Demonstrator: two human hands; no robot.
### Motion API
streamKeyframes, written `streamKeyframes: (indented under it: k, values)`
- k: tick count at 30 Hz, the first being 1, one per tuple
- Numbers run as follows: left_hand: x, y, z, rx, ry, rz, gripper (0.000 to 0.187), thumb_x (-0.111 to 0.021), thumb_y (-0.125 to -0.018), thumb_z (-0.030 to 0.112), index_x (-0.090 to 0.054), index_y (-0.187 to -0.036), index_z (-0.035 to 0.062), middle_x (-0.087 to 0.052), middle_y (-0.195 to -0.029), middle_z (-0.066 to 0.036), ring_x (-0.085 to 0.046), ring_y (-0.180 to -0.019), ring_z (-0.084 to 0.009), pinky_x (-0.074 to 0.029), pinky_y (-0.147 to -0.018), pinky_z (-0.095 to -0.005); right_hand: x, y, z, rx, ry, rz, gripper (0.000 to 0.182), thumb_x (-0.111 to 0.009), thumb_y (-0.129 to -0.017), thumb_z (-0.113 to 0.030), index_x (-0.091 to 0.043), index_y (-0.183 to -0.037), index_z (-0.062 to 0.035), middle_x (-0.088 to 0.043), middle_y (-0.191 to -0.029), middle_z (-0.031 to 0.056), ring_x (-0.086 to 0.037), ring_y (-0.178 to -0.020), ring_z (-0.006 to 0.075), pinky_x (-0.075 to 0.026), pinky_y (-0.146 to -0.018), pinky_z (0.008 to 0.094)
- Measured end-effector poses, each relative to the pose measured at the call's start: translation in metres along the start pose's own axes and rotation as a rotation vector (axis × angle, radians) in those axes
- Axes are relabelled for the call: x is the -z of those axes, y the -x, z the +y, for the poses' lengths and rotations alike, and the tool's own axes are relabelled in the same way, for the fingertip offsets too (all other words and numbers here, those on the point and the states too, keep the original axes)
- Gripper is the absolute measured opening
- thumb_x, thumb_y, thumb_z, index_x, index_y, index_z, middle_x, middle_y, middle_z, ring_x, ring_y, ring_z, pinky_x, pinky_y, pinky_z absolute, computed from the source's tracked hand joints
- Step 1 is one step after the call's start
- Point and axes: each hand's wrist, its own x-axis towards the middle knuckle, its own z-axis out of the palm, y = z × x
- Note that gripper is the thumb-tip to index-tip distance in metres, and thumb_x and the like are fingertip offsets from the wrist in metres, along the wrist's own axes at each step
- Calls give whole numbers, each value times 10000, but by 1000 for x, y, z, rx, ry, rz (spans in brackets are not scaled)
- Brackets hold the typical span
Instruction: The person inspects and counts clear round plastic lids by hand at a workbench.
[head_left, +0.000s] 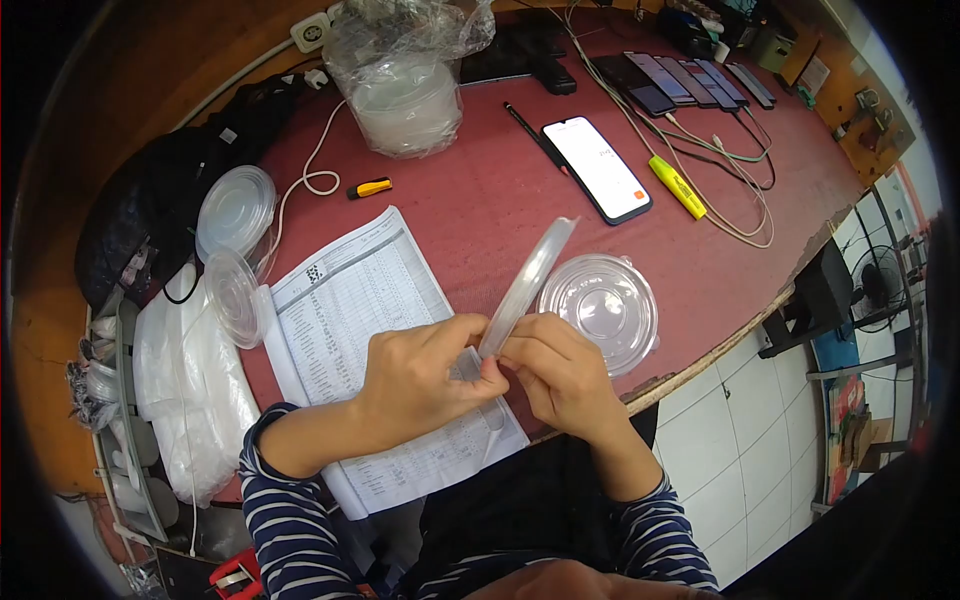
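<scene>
Both my hands hold a clear plastic lid (532, 275), seen almost edge-on and tilted upright above the table. My left hand (425, 370) pinches its lower edge between thumb and fingers, over the printed sheets. From the other side, my right hand (560, 375) grips the same edge with bent fingers. Just beyond the right hand, a clear round plastic container or lid (603, 312) lies on the red table. Printed sheets with a table of entries (365, 290) lie under my left forearm.
Clear round lids (236, 212) and plastic bags (190, 390) are at the left. A wrapped stack of containers (405, 105) stands at the back. A lit phone (597, 170), a yellow highlighter (677, 187), cables and several phones (690, 80) lie to the right. The table edge (740, 325) is at front right.
</scene>
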Motion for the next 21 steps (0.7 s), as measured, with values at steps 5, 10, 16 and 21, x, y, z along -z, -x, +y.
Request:
streamKeyframes:
  k: [5, 10, 16, 21]
  values:
    - [2, -5, 2, 10, 30, 22, 190, -656, -611, 106, -572, -772, 47, -606, -608, -55, -582, -466, -177, -442, -413, -263, -5, 2, -4, -61, -15, 113, 186, -614, -655, 26, -566, -830, -17, -546, -819, 108, -563, -733, 269, -463, -616, 329]
    - [4, -9, 7, 37, 109, 11, 167, -661, -611, 108, -572, -731, 35, -607, -603, -74, -609, -500, -180, -468, -441, -250, 0, 3, -4, 39, 8, 112, 164, -615, -667, 28, -566, -818, -16, -554, -801, 122, -576, -718, 267, -472, -605, 318]
    - [14, -17, 1, 337, 359, -156, 139, -631, -660, 25, -589, -784, -21, -624, -642, -66, -618, -572, -100, -505, -543, -221, 2, 8, -3, 33, -21, 179, 108, -597, -704, 25, -549, -793, -13, -547, -777, 134, -564, -672, 254, -455, -580, 302]
    - [19, -38, -57, 555, 503, -55, 156, -650, -694, 77, -593, -806, -17, -592, -612, -83, -591, -554, -95, -463, -525, -218, 23, 13, 8, -47, -226, 527, 68, -547, -807, -44, -521, -753, -13, -544, -739, 89, -502, -632, 152, -397, -591, 250]
